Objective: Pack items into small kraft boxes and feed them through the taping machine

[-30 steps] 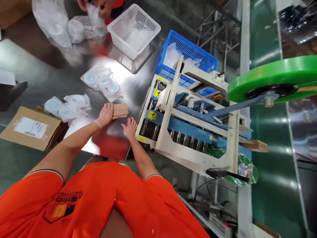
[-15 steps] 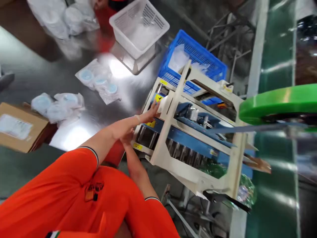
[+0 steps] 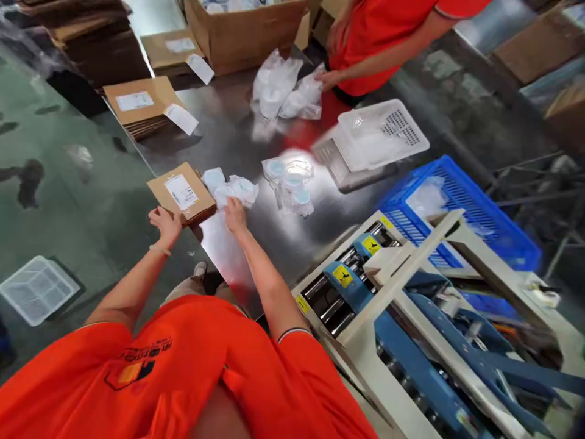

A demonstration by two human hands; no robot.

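My left hand point(image 3: 165, 225) has its fingers curled at the near edge of a stack of folded brown cardboard point(image 3: 167, 190) with a white label on top. Just to the right, my right hand point(image 3: 234, 216) has its fingers pressed together on clear bags of round items with pale blue lids point(image 3: 242, 189). Its fingertips are partly lost against the plastic. A second group of bagged round items point(image 3: 292, 180) lies farther right on the shiny metal table point(image 3: 223, 137).
A roller machine point(image 3: 342, 277) stands at the right, with a blue crate point(image 3: 498, 225) behind it. A white basket point(image 3: 386, 134) and a person's hand point(image 3: 329, 79) on white bags point(image 3: 301, 97) are across the table. More cardboard point(image 3: 141, 103) lies at the far left.
Both my hands have left the machine's end and are now at the cardboard and bagged items. The view has swung left, showing more cardboard and the person opposite.
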